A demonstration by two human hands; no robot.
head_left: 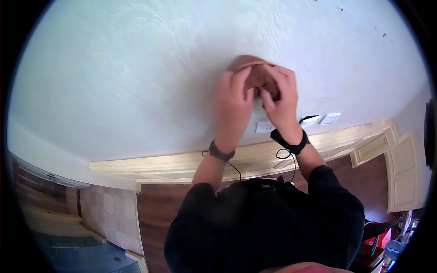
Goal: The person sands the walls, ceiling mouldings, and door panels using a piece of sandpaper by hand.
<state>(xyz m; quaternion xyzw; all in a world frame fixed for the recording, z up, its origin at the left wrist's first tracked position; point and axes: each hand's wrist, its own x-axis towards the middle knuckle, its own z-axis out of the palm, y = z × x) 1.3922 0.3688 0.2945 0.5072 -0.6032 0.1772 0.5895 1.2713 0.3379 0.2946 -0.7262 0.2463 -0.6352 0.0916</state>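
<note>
Both my hands are raised in front of the pale patterned wall (127, 82), holding a brown cap (257, 75) between them. My left hand (233, 98) grips its left side, fingers curled over the edge and slightly blurred by motion. On the opposite side, my right hand (283, 93) has its fingers bent over the top and its thumb underneath. The cap's rounded upper part shows above my fingers, and a dark fold or opening shows between my thumbs. Whether the cap touches the wall, I cannot tell. A black band circles each wrist.
Below my hands, a white wall socket (265, 127) and a switch plate (330, 118) are fixed to the wall. Cream trim (182, 164) runs along its lower part. Dark cables hang near my forearms. Brown flooring (159, 214) lies below, with a doorway area to the left.
</note>
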